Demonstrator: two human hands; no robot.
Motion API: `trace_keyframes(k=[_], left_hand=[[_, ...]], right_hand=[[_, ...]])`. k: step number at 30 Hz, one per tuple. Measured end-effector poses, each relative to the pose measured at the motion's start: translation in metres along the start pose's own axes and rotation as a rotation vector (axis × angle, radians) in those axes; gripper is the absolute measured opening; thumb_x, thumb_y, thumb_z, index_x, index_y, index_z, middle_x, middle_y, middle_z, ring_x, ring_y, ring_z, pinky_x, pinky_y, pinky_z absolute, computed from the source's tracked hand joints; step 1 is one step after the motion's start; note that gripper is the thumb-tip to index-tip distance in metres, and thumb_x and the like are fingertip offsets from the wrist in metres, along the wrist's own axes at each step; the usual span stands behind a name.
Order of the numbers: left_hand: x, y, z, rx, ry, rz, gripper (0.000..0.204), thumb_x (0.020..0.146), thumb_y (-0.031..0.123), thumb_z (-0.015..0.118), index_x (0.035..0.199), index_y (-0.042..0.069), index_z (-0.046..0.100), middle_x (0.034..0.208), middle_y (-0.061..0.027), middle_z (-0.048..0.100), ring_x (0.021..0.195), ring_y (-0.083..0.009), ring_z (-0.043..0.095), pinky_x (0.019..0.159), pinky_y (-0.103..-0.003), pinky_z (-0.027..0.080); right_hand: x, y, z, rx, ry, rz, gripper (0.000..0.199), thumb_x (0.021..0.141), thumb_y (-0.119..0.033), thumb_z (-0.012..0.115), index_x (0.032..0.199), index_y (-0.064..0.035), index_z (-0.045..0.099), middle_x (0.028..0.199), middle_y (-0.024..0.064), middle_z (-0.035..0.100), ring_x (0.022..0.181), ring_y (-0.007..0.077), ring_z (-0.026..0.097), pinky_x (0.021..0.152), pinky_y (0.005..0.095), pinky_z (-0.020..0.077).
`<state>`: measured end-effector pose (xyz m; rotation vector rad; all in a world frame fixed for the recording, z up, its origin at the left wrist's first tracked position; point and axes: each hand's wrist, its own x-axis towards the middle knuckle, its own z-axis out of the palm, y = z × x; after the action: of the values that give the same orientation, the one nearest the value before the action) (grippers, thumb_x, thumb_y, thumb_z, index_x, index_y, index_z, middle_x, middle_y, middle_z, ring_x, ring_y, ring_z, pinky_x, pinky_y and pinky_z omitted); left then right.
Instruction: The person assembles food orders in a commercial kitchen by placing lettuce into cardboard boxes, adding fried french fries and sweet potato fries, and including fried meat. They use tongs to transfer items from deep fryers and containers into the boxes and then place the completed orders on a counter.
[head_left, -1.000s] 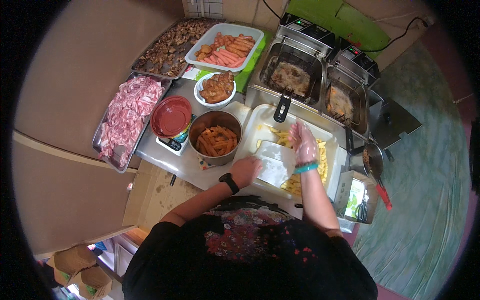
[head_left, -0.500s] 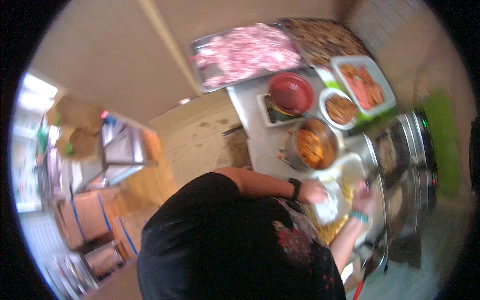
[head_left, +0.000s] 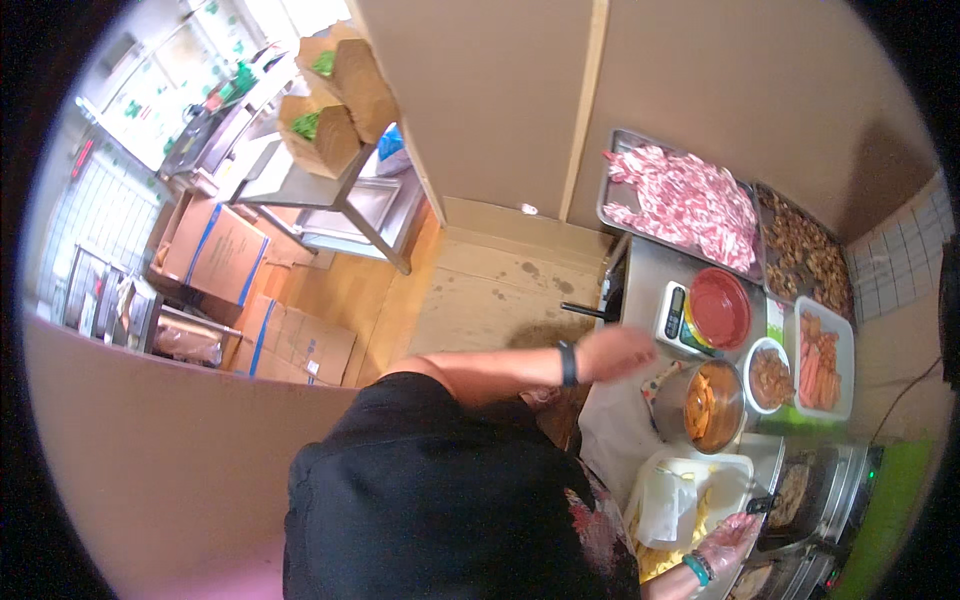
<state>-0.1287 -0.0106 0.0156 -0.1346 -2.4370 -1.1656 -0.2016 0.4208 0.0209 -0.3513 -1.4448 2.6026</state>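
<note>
My left hand [head_left: 616, 353], with a black band on its wrist, is held out over the near edge of the metal table [head_left: 650, 262]. It is smeared by motion, so its fingers and anything in them are unclear. By the white tub [head_left: 715, 466] is my right hand [head_left: 728, 541], a teal bracelet at its wrist. Its fingers look loosely apart, close to the black handle [head_left: 760, 505] of a metal appliance [head_left: 815, 490]. Inside the tub lie yellow food pieces [head_left: 660, 563] and a white box-like item [head_left: 668, 508]. A steel pot [head_left: 728, 428] with orange food stands beyond the tub.
A red bowl [head_left: 720, 310] rests by a digital scale [head_left: 672, 312]. Near it are a white bowl of brown food [head_left: 769, 375] and a tub of sausages [head_left: 822, 365]. A tray of sliced raw meat [head_left: 685, 205] adjoins a tray of dark food [head_left: 803, 240]. Cardboard boxes [head_left: 215, 250] stand left.
My left hand has moved away from the white item in the tub, out past the pot toward the table edge. My right hand stays near the tub and appliance. The view has turned.
</note>
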Motion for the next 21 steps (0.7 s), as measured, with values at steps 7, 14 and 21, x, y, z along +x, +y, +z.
trace_keyframes(k=[7, 14, 21], left_hand=[[-0.081, -0.074, -0.198, 0.556, 0.528, -0.415, 0.016, 0.076, 0.013, 0.054, 0.088, 0.002, 0.058, 0.085, -0.0155, 0.058, 0.083, -0.0314, 0.055, 0.073, -0.039, 0.045], [-0.156, -0.177, -0.372, 0.959, 0.848, -0.686, 0.027, 0.074, 0.014, 0.057, 0.098, 0.001, 0.054, 0.092, -0.0193, 0.055, 0.090, -0.0344, 0.051, 0.081, -0.041, 0.041], [-0.191, -0.253, -0.500, 1.060, 1.036, -0.992, 0.048, 0.075, 0.018, 0.059, 0.117, 0.003, 0.042, 0.117, -0.0211, 0.043, 0.103, -0.0375, 0.046, 0.086, -0.042, 0.040]], right_hand=[[0.013, 0.006, -0.002, -0.047, -0.012, -0.044, 0.022, 0.082, -0.021, 0.055, 0.093, -0.0013, 0.057, 0.076, 0.0026, 0.057, 0.068, 0.0125, 0.051, 0.064, 0.0223, 0.0442], [-0.016, 0.033, 0.059, -0.133, 0.047, -0.078, 0.021, 0.083, -0.021, 0.055, 0.091, -0.0020, 0.056, 0.074, 0.0020, 0.056, 0.066, 0.0121, 0.050, 0.063, 0.0223, 0.0440], [-0.034, 0.079, 0.135, -0.198, 0.060, -0.060, 0.020, 0.083, -0.022, 0.054, 0.088, -0.0026, 0.056, 0.073, 0.0014, 0.054, 0.065, 0.0118, 0.049, 0.062, 0.0223, 0.0437]])
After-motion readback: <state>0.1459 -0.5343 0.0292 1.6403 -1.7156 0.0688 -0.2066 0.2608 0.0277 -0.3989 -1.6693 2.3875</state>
